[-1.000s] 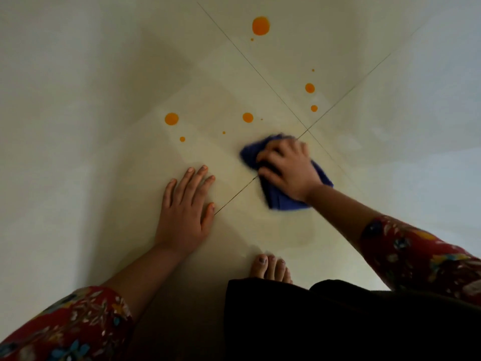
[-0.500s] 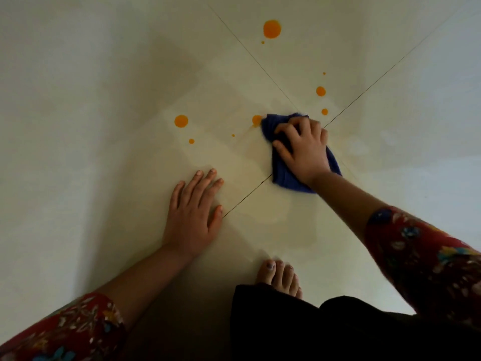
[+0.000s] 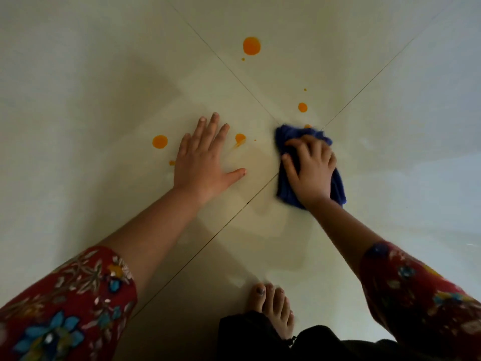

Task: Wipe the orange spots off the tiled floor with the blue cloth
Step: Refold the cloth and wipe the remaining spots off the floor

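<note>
Tiled floor (image 3: 104, 100), blue cloth (image 3: 286, 191) bunched beneath the curled right hand (image 3: 312, 173)

On the floor (image 3: 78, 100), our left hand (image 3: 205, 162) lies between two spots (image 3: 159, 141); to its right, our right hand (image 3: 312, 168) rests on the cloth (image 3: 337, 190), another spot (image 3: 302, 107) beyond it.

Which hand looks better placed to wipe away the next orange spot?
The right hand. It grips the crumpled blue cloth, whose far edge touches a small orange spot, with another round orange spot just beyond. The left hand lies flat on the pale tiled floor, holding nothing.
</note>
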`<action>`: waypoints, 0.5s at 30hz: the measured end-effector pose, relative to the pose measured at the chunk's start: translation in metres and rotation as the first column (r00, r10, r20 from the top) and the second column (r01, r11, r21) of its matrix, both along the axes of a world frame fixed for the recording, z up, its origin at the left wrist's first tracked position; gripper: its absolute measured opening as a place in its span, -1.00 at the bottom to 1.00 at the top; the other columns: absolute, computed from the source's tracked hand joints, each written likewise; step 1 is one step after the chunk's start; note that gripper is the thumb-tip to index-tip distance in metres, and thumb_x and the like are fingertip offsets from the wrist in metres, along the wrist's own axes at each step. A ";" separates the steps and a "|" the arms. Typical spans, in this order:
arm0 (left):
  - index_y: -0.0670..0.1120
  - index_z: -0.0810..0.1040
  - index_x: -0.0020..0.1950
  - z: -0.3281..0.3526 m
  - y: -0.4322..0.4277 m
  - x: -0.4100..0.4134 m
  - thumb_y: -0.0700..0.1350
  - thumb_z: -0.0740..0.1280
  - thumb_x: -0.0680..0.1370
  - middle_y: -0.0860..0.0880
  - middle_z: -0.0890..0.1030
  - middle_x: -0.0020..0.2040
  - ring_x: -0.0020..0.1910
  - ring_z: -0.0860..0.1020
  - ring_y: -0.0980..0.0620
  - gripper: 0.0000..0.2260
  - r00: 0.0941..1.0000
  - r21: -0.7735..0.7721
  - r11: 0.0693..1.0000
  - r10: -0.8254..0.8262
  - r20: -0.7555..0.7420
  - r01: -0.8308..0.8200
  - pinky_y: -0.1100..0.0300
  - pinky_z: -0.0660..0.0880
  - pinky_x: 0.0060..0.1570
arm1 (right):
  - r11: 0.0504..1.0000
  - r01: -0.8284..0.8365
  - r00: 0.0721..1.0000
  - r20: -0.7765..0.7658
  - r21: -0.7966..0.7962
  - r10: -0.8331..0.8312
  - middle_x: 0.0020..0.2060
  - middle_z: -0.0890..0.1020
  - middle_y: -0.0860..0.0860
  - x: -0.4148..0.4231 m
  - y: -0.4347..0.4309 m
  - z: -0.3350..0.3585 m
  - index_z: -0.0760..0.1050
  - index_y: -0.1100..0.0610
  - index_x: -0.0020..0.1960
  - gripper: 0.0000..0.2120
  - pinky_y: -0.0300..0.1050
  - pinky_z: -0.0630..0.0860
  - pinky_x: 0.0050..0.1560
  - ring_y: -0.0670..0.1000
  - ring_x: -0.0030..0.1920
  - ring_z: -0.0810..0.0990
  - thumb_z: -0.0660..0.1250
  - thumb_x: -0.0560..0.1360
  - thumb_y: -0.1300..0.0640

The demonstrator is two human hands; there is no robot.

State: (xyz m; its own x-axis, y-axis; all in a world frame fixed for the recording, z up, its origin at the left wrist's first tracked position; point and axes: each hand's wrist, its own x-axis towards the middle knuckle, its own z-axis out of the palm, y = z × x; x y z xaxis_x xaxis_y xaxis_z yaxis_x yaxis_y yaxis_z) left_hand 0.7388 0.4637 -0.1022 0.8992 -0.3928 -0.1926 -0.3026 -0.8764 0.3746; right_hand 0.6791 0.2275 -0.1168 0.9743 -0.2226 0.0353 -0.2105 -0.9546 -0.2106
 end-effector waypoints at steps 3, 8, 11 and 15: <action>0.07 -0.09 0.59 -0.003 -0.003 0.007 0.41 0.25 0.40 0.07 -0.16 0.60 0.57 -0.15 0.04 -0.08 0.999 0.052 0.998 -0.027 -0.028 0.029 0.00 -0.09 0.52 | 0.977 -0.212 0.977 -0.009 0.004 0.212 0.27 0.46 0.02 -0.029 -0.015 0.000 0.46 -0.01 0.30 -0.64 0.07 0.21 0.32 0.13 0.30 0.36 0.12 0.61 -0.13; 0.07 -0.05 0.59 0.000 -0.003 0.012 0.45 0.26 0.37 0.08 -0.11 0.60 0.58 -0.09 0.03 -0.05 0.999 0.084 0.996 -0.032 -0.028 0.034 0.01 -0.01 0.50 | 0.985 0.165 0.984 0.062 0.042 -0.167 0.34 0.43 0.06 0.041 -0.061 -0.002 0.43 0.04 0.35 -0.58 0.04 0.21 0.37 0.14 0.35 0.35 0.12 0.58 -0.13; 0.07 -0.02 0.59 0.002 -0.004 0.014 0.46 0.27 0.35 0.08 -0.08 0.60 0.58 -0.06 0.04 -0.05 1.000 0.076 0.997 -0.025 -0.016 0.027 0.02 0.03 0.50 | 0.978 0.206 0.977 0.060 0.023 -0.207 0.40 0.40 0.02 0.097 -0.040 -0.004 0.41 0.00 0.37 -0.56 0.01 0.15 0.40 0.12 0.40 0.31 0.11 0.57 -0.15; 0.07 -0.03 0.59 0.005 -0.004 0.019 0.44 0.28 0.36 0.08 -0.09 0.60 0.57 -0.06 0.05 -0.05 0.997 0.099 0.994 -0.037 -0.062 0.043 0.04 0.05 0.50 | 0.988 -0.151 0.987 -0.055 -0.038 0.149 0.48 0.30 -0.05 0.062 -0.001 -0.005 0.30 -0.07 0.46 -0.56 0.10 0.04 0.50 0.11 0.50 0.17 0.05 0.63 -0.16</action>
